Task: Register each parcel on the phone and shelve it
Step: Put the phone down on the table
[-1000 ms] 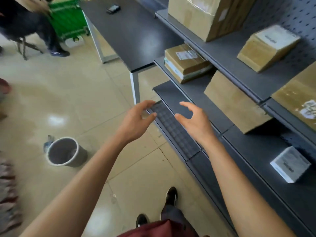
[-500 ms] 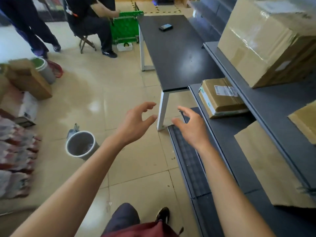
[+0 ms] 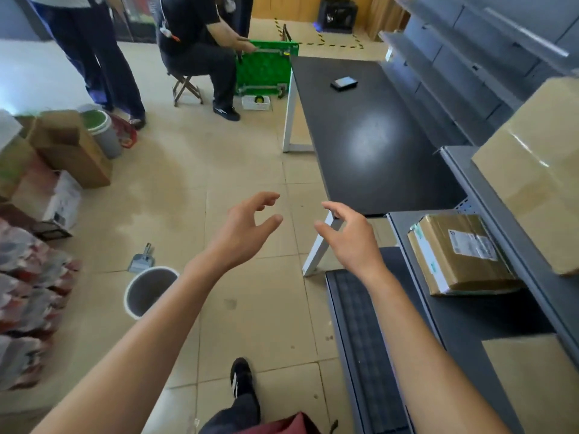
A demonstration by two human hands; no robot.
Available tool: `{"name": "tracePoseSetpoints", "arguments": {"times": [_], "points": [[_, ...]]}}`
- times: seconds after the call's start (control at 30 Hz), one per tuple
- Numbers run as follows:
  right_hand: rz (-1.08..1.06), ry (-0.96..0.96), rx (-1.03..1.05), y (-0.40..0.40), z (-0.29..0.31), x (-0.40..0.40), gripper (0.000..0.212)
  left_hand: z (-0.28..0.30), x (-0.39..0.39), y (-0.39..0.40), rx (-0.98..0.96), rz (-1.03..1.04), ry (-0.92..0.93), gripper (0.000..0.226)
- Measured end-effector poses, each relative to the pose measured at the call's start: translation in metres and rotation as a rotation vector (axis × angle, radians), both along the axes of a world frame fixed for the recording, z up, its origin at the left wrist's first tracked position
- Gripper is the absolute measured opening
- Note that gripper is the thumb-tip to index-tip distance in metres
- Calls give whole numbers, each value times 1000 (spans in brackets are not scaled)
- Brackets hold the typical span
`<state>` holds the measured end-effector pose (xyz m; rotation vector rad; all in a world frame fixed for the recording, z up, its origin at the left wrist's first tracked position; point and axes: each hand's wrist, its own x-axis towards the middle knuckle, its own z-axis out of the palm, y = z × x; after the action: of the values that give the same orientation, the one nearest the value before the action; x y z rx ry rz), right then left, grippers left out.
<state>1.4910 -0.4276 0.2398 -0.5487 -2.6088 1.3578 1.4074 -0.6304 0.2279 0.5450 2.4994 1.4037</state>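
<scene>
While both arms are reaching out over the tiled floor [image 3: 175,195], we are noting the left hand [image 3: 241,233] and the right hand [image 3: 351,239] hanging side by side in mid-air, apart from each other; each is keeping its fingers loosely curved and spread, gripping nothing. To the right, the grey shelving [image 3: 488,195] is carrying the parcels: a taped brown parcel [image 3: 457,255] with a white label is lying on a lower shelf just right of the right hand, and a large cardboard box [image 3: 532,170] is sitting on the shelf above it. Farther off, the phone [image 3: 344,83] is lying on the black table [image 3: 369,142], well apart from both hands. On the near left a grey bucket [image 3: 147,291] is standing on the floor, with more cartons [image 3: 69,148] stacked at the left edge. At the far side a seated person [image 3: 200,45] is touching a green crate [image 3: 266,67], and another person [image 3: 100,51] is standing to their left.
</scene>
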Motion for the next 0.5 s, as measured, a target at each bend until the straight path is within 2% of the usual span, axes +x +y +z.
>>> {"name": "tracePoseSetpoints", "arguments": {"times": [0.5], "points": [[8,8,-17,11,-2,-156,47,9,-157,9,-9,-12,-15,42]]}}
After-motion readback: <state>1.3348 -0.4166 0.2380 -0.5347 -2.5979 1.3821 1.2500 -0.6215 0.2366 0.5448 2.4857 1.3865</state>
